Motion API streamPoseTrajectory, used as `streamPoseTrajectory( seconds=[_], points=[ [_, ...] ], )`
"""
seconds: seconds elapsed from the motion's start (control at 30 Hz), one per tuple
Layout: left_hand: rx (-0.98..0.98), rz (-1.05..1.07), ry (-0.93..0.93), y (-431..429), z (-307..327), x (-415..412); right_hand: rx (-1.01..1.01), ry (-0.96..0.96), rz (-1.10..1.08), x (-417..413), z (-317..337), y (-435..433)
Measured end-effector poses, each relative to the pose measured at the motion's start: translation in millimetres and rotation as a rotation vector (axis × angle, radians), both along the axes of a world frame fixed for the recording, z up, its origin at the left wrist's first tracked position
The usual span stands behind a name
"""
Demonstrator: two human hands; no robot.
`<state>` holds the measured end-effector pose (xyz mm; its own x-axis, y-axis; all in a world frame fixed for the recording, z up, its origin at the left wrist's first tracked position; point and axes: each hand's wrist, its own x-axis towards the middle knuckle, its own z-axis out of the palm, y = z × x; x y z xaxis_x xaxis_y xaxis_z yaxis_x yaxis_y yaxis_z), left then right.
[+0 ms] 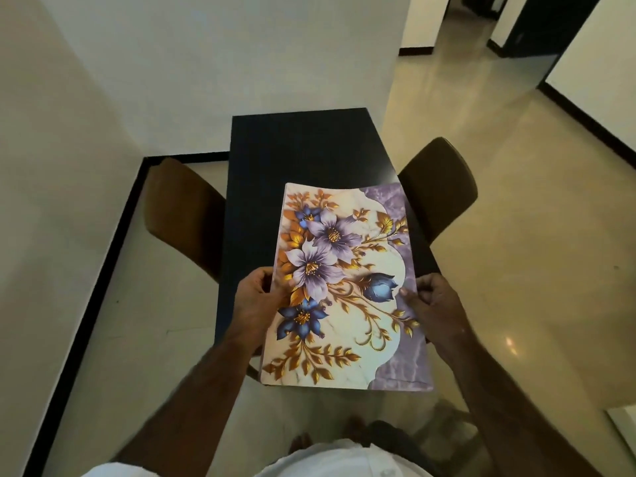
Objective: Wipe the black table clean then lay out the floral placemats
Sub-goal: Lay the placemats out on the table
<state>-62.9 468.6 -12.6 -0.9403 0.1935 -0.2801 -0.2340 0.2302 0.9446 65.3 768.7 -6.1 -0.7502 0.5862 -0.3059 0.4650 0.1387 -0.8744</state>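
A stack of floral placemats (347, 290), cream and purple with gold leaves and violet and blue flowers, is held above the near end of the black table (303, 149). My left hand (260, 297) grips the stack's left edge, thumb on the printed face. My right hand (430, 297) pinches the right edge, fingers curled. The stack's layered edges show along its left and bottom sides. The table's near part is hidden behind the placemats.
Two brown chairs flank the table, one at the left (182, 215) and one at the right (437, 187). A cream wall with a black skirting (103, 270) runs along the left. Glossy beige floor (516, 235) spreads to the right.
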Motion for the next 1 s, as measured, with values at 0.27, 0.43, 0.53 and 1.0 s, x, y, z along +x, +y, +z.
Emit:
streamPoseTrajectory(
  seconds=[0.27, 0.43, 0.53, 1.0],
  points=[
    [-0.227, 0.159, -0.055, 37.3, -66.9, -112.6, 0.114, -0.097, 0.099, -150.4, -50.1, 45.7],
    [-0.388, 0.251, -0.125, 63.6, -133.4, -171.3, 0.165, -0.18, 0.167, -238.6, -117.3, 78.8],
    [-0.462, 0.27, -0.157, 75.3, -163.4, -188.4, 0.18, -0.241, 0.207, -269.0, -154.2, 89.1],
    [-0.917, 0.145, -0.059, 100.8, -180.8, -199.4, 0.545, -0.376, 0.328, -282.2, -186.9, 81.6]
  ],
)
